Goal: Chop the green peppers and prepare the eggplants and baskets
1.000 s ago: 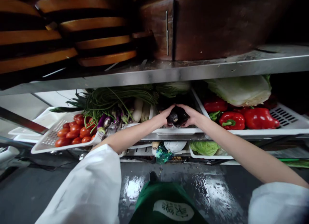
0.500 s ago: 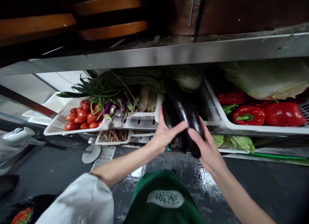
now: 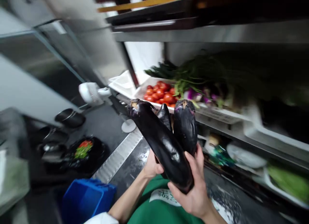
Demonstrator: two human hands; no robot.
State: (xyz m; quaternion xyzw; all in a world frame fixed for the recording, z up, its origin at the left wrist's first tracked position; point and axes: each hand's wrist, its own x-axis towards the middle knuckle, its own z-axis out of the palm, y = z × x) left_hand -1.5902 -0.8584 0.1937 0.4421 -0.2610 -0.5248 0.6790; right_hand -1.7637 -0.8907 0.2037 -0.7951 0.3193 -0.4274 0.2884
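In the head view, you have the eggplants (image 3: 164, 146) clear of the shelf (image 3: 217, 122), held over the floor in front of your apron (image 3: 154, 211), stem ends pointing far; picking them up looks done, setting them down not yet. Your right hand (image 3: 194, 183) is curled round the near ends, thumb and fingers on opposite sides, while your left hand (image 3: 152, 166) grips from the left, most of its fingers hidden, so you can't tell how tightly.
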